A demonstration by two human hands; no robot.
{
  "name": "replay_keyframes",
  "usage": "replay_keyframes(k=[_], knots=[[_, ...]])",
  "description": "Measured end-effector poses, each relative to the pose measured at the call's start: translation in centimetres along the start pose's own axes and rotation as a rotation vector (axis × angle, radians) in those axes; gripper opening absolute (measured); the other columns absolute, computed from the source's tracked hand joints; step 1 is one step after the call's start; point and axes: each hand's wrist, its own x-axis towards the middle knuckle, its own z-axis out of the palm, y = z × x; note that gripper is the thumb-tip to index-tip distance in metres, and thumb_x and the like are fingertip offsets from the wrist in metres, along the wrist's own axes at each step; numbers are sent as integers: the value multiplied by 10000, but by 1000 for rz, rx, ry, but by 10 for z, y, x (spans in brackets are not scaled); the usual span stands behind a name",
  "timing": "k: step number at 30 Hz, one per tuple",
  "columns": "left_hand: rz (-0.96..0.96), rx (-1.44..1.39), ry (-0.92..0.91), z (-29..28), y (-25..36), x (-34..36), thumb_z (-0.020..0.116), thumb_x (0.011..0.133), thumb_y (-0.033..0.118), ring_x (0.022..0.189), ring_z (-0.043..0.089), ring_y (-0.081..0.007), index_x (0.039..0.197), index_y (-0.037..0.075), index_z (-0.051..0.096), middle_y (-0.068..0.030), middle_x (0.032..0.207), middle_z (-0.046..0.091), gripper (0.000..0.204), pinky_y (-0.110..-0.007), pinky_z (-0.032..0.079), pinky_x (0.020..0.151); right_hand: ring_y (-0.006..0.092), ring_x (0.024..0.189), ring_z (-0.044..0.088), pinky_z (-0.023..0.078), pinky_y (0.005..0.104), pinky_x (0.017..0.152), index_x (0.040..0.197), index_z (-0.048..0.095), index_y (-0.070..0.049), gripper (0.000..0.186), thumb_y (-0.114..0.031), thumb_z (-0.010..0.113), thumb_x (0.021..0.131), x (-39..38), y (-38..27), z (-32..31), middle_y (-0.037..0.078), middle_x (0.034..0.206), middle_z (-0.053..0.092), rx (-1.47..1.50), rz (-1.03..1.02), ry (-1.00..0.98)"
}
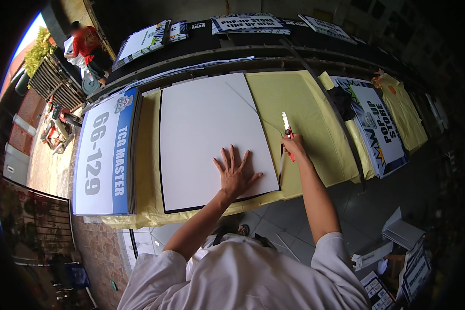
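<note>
A large white board (206,119) with a dark border along its left and near edges lies on the yellow-covered table (310,113). My left hand (234,175) presses flat on its lower right part, fingers spread. Just past the board's right edge, my right hand (294,146) grips a red utility knife (288,130). Its long blade is out and points away from me. A thin dark and pale strip (281,168) runs beside the board's right edge, below the right hand; whether it is still joined to the board I cannot tell.
At the left stands a stack of printed blue-and-white boards (106,155). More printed signs (372,124) lie at the right, and others (250,24) on the black table behind. A person in red (85,44) stands far left. Box pieces (403,232) sit on the floor, lower right.
</note>
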Motion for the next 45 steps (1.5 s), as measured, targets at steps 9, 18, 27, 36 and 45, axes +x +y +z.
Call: replay_keyframes(k=[9, 18, 27, 36, 45], knots=[[-12, -10, -67, -2, 14, 15, 497, 902, 795, 1539, -29, -560, 1628, 239, 309, -303, 1682, 67, 933, -805, 56, 1138, 126, 510, 566, 457, 295, 460, 1108, 574, -32, 200, -190, 617, 994, 35, -51, -11, 52, 780, 620, -94, -125, 104], [6, 31, -63, -5, 17, 40, 611, 926, 633, 1539, -53, -560, 1615, 210, 349, -316, 1680, 49, 850, -796, 37, 1148, 392, 1170, 665, 545, 446, 945, 1538, 442, -78, 492, -136, 528, 1057, -210, -3, -35, 220, 1302, 669, -319, -374, 68], [568, -185, 12, 19, 47, 48, 742, 915, 344, 1528, 274, -445, 1269, 136, 702, -196, 1617, 377, 413, -703, 231, 1195, 381, 924, 707, 570, 452, 765, 1495, 521, -123, 467, -121, 572, 1031, -271, 44, -39, 201, 1054, 686, -578, -299, 72], [628, -162, -2, 21, 47, 47, 684, 956, 316, 1516, 283, -459, 1384, 206, 648, -206, 1632, 346, 444, -671, 222, 1207, 375, 753, 694, 571, 463, 646, 1513, 490, -155, 493, -162, 579, 1029, -270, 56, -33, 179, 939, 654, -698, -316, 92], [590, -171, -70, 15, 49, 46, 631, 950, 252, 1560, 219, -410, 1433, 197, 623, -194, 1662, 307, 487, -626, 149, 1252, 368, 697, 683, 567, 444, 615, 1531, 466, -139, 547, -130, 599, 1000, -270, 57, -32, 176, 922, 638, -686, -353, 78]])
